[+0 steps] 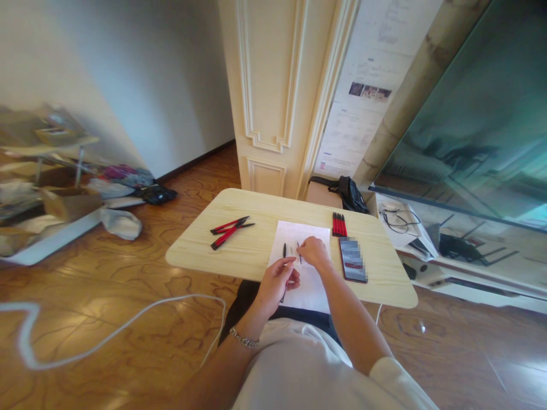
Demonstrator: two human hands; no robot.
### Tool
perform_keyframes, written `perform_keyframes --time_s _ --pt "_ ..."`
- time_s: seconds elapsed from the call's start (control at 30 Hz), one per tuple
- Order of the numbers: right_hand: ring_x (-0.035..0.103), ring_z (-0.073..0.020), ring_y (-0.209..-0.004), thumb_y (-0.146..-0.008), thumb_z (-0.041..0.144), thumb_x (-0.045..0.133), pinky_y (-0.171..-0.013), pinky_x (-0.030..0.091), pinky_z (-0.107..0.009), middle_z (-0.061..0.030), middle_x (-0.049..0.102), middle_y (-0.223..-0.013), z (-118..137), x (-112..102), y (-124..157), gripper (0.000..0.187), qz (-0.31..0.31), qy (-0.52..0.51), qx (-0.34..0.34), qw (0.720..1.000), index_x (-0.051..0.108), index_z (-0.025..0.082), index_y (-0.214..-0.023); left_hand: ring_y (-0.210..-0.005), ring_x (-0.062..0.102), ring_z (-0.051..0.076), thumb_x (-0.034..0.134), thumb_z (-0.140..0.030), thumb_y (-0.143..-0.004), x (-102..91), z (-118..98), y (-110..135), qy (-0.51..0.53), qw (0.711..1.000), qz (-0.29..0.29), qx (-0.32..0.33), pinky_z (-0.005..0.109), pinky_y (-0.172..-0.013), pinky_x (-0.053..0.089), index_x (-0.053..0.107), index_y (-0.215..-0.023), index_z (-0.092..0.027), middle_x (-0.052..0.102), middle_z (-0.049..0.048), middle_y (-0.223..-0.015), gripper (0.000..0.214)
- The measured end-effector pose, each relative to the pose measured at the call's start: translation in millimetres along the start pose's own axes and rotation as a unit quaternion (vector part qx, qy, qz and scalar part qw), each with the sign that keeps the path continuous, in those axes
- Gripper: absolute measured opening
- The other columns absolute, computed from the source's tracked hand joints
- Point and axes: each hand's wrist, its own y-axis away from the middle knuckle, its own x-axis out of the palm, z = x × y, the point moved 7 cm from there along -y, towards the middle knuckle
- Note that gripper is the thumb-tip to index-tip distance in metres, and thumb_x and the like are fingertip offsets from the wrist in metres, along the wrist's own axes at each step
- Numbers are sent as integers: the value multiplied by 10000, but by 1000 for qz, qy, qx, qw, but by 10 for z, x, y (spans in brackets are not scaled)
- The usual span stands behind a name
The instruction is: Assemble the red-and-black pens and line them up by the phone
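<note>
A sheet of white paper (299,232) lies on the small table, and both hands work over it. My left hand (277,279) is closed with curled fingers around a red pen barrel (282,295), mostly hidden by the palm. The fingers of my right hand (314,251) pinch together at a thin dark pen refill (299,255) on the paper. Just beyond my left fingertips is a black pen part (285,249). Small pale pieces (292,250) lie between the hands, too tiny to make out.
Red and black pens (231,232) lie crossed at the table's left. Several more pens (339,224) form a neat row at the right, above a phone (352,259). The light wood tabletop (192,245) has rounded corners. A white cable (128,326) crosses the left side.
</note>
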Motion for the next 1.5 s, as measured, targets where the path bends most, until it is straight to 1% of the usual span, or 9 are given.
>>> perform_keyframes --time_s 0.1,0.17,0.37,0.6,0.8,1.0,1.13,1.3,1.5 --pt "632 -202 -814 -785 346 551 -707 416 -263 -99 708 -814 2 -94 84 244 -38 -89 -25 995 724 174 -790 -616 624 133 677 -491 -712 -22 8 -17 -2 1000 -10 -1 288 -610 527 612 -991 -146 670 74 -799 449" --pt "619 -169 -746 -817 386 513 -667 418 -247 -66 699 -787 21 -97 184 294 -28 -190 -59 980 714 171 -821 -638 641 143 672 -491 -721 -30 18 -24 -8 1000 -15 -8 291 -623 529 613 -909 -132 682 100 -853 409" --pt "576 -137 -692 -780 402 569 -637 426 -238 -29 675 -770 165 89 574 299 101 -440 -167 876 708 152 -866 -640 665 166 645 -505 -744 0 48 -3 -31 999 -10 -14 281 -610 512 634 -874 -128 702 119 -879 399" --pt "571 -144 -699 -748 375 605 -659 436 -260 -34 670 -765 87 158 642 269 115 -507 -143 842 704 141 -835 -558 643 139 626 -518 -753 39 78 18 -53 998 10 -37 209 -470 391 657 -877 -118 700 136 -892 420" --pt "556 -129 -656 -726 352 637 -656 435 -257 -20 647 -708 50 153 636 228 117 -528 -129 831 693 139 -785 -548 635 137 631 -501 -759 92 57 45 -34 996 46 -69 207 -450 358 666 -885 -113 696 140 -886 409" --pt "548 -109 -591 -670 395 715 -609 450 -244 -9 615 -675 29 303 613 294 157 -657 -50 735 658 141 -805 -577 646 136 654 -460 -753 86 51 86 -11 992 46 -119 189 -463 371 650 -895 -140 690 94 -806 350" --pt "521 -100 -496 -692 399 713 -491 410 -227 -19 614 -635 102 328 684 327 210 -696 -48 685 649 128 -864 -542 628 115 665 -440 -749 98 49 96 19 990 44 -132 170 -425 340 635 -859 -150 674 54 -758 312" --pt "549 -109 -512 -702 352 725 -468 412 -218 -40 636 -655 136 326 723 310 242 -723 -50 645 653 109 -879 -481 589 85 667 -428 -750 118 54 109 43 987 46 -148 158 -396 325 620 -819 -136 654 36 -710 304" --pt "592 -96 -616 -704 261 739 -578 471 -193 -49 655 -718 112 343 689 235 235 -749 -33 619 684 95 -861 -497 589 90 661 -454 -747 131 34 114 32 987 56 -146 154 -397 317 605 -819 -131 631 39 -705 335"
